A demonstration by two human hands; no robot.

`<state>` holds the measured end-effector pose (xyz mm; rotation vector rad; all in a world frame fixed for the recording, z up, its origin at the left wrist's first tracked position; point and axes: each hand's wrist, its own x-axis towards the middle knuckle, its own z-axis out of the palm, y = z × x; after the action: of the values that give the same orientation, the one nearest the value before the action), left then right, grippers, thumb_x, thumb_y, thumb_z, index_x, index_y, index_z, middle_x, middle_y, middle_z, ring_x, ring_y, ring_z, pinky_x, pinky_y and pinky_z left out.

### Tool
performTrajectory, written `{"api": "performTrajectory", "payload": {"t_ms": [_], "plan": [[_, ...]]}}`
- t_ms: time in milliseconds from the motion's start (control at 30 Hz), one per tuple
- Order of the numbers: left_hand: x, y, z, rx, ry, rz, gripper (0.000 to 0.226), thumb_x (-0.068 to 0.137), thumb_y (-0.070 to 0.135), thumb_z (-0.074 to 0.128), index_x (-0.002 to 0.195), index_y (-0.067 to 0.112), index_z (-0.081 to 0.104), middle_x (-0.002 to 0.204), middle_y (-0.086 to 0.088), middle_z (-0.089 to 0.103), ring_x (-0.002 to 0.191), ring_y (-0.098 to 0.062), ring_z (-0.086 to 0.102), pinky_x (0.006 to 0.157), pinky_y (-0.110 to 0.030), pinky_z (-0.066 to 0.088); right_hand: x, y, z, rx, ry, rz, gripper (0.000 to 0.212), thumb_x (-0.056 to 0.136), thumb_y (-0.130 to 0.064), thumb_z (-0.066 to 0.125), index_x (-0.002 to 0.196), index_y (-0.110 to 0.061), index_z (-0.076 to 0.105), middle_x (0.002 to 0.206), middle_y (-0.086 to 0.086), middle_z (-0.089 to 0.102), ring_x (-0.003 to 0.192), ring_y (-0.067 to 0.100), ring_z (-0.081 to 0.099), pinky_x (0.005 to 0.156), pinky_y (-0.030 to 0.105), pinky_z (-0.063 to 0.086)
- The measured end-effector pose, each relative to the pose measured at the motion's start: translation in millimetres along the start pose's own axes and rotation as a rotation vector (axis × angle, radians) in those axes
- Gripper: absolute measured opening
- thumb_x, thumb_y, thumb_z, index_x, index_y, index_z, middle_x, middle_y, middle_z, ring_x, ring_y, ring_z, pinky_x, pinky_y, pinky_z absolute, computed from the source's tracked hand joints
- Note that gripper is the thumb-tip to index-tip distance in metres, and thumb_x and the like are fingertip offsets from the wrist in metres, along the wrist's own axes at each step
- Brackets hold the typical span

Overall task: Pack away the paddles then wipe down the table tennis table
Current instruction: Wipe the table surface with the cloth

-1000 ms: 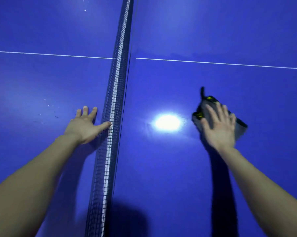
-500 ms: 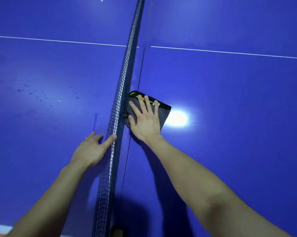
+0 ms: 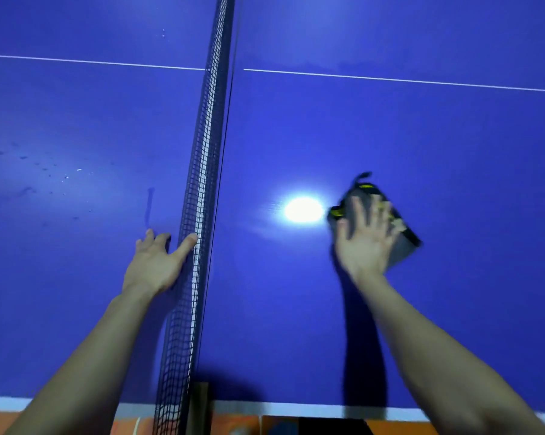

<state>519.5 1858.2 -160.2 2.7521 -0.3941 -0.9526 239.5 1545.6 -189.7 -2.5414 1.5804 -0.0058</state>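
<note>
1. On the right half of the blue table (image 3: pixel 390 136), just right of a bright glare spot (image 3: pixel 304 209), lies a grey cloth (image 3: pixel 402 250) with black-and-yellow trim. It is motion-blurred.
2. Open blue surface surrounds the cloth on every side. The net (image 3: pixel 199 189) stands well apart to its left, the white centre line (image 3: pixel 390 79) runs well beyond it, and the table's white near edge (image 3: pixel 296 406) is well apart toward the person.
3. The right hand (image 3: pixel 363 243) lies flat on the cloth, fingers straight and spread, palm pressing down. No finger curls round the fabric, and grey cloth shows past the hand on its right.
4. The cloth's long axis appears to run slantwise, from far-left to near-right, along the trimmed edge. A small black loop (image 3: pixel 363 176) sticks out at its far corner. The blur leaves the exact outline uncertain.
5. The left hand (image 3: pixel 153 265) rests open on the table's left half, just beside the net, its thumb touching the mesh. It holds nothing.
6. Small spots and droplets (image 3: pixel 64 177) dot the left half, across the net and well apart from the cloth.
7. Orange floor (image 3: pixel 233 425) shows below the near edge.
</note>
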Motion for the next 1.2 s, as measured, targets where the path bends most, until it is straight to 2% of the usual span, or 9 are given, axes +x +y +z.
{"api": "performTrajectory", "payload": {"t_ms": [167, 300, 467, 567, 633, 733, 1000, 1100, 1200], "plan": [[-47, -30, 9, -0.046, -0.007, -0.077, 0.125, 0.069, 0.111, 0.024, 0.15, 0.019, 0.052, 0.164, -0.008, 0.044, 0.151, -0.03, 0.041, 0.12, -0.058, 0.037, -93, -179, 17, 0.066, -0.107, -0.554, 0.067, 0.108, -0.053, 0.039, 0.171, -0.033, 0.035, 0.184, 0.009, 0.011, 0.17, 0.034, -0.001, 0.131, 0.07, 0.002], [-84, -36, 17, -0.053, -0.031, -0.105, 0.122, 0.071, 0.105, 0.026, 0.159, 0.024, 0.048, 0.175, -0.002, 0.028, 0.161, -0.02, 0.026, 0.124, -0.053, 0.028, -93, -171, 27, 0.133, -0.109, -0.686, 0.061, 0.109, -0.05, 0.041, 0.167, -0.033, 0.043, 0.183, 0.003, 0.018, 0.17, 0.028, 0.006, 0.133, 0.063, 0.006], [-91, -35, 24, -0.025, -0.008, -0.09, 0.115, 0.076, 0.103, 0.026, 0.155, 0.024, 0.052, 0.174, -0.003, 0.03, 0.162, -0.016, 0.021, 0.123, -0.052, 0.03, -68, -2, 12, 0.114, -0.009, -0.485, 0.059, 0.104, -0.045, 0.052, 0.162, -0.032, 0.051, 0.18, 0.002, 0.028, 0.168, 0.027, 0.021, 0.133, 0.062, 0.013], [-95, -36, 24, -0.045, -0.01, -0.069, 0.108, 0.08, 0.099, 0.03, 0.153, 0.023, 0.053, 0.173, -0.004, 0.031, 0.162, -0.015, 0.021, 0.122, -0.05, 0.031, -67, 101, -4, 0.096, -0.041, -0.202, 0.066, 0.106, -0.054, 0.041, 0.168, -0.032, 0.041, 0.183, -0.001, 0.017, 0.17, 0.023, 0.009, 0.134, 0.062, 0.009], [-98, -38, 21, -0.051, -0.024, -0.042, 0.108, 0.08, 0.099, 0.032, 0.154, 0.023, 0.053, 0.175, -0.004, 0.028, 0.162, -0.014, 0.019, 0.123, -0.051, 0.029, -71, 117, -7, 0.076, -0.062, -0.064, 0.068, 0.107, -0.058, 0.033, 0.17, -0.032, 0.035, 0.184, -0.001, 0.011, 0.17, 0.022, 0.002, 0.134, 0.063, 0.005], [-107, -51, 22, -0.061, -0.035, 0.031, 0.094, 0.091, 0.089, 0.042, 0.153, 0.021, 0.055, 0.175, -0.005, 0.025, 0.162, -0.016, 0.021, 0.124, -0.049, 0.027, -86, 66, -2, 0.064, -0.055, 0.036, 0.068, 0.108, -0.057, 0.03, 0.172, -0.033, 0.031, 0.184, 0.004, 0.008, 0.17, 0.027, -0.001, 0.132, 0.069, 0.003], [-129, -94, 27, -0.012, -0.103, 0.057, 0.124, 0.069, 0.11, 0.026, 0.162, 0.029, 0.043, 0.177, 0.0, 0.023, 0.164, -0.015, 0.011, 0.129, -0.056, 0.022, -192, -175, 29, 0.077, -0.133, -0.604, 0.061, 0.111, -0.049, 0.032, 0.17, -0.033, 0.037, 0.183, 0.003, 0.014, 0.171, 0.028, 0.001, 0.133, 0.067, 0.003], [-143, -93, 27, -0.018, -0.122, 0.091, 0.113, 0.079, 0.103, 0.03, 0.162, 0.028, 0.043, 0.178, 0.0, 0.014, 0.165, -0.019, 0.01, 0.128, -0.056, 0.02, -183, -143, 35, 0.103, -0.097, -0.674, 0.058, 0.11, -0.049, 0.037, 0.166, -0.035, 0.044, 0.182, 0.0, 0.023, 0.17, 0.024, 0.01, 0.134, 0.061, 0.007], [-143, -93, 32, -0.014, -0.116, 0.093, 0.106, 0.083, 0.1, 0.031, 0.157, 0.027, 0.05, 0.178, -0.004, 0.012, 0.165, -0.023, 0.009, 0.125, -0.06, 0.023, -177, -44, 27, 0.095, -0.035, -0.54, 0.056, 0.106, -0.046, 0.044, 0.161, -0.035, 0.051, 0.179, 0.0, 0.031, 0.168, 0.026, 0.02, 0.133, 0.061, 0.014]]}}
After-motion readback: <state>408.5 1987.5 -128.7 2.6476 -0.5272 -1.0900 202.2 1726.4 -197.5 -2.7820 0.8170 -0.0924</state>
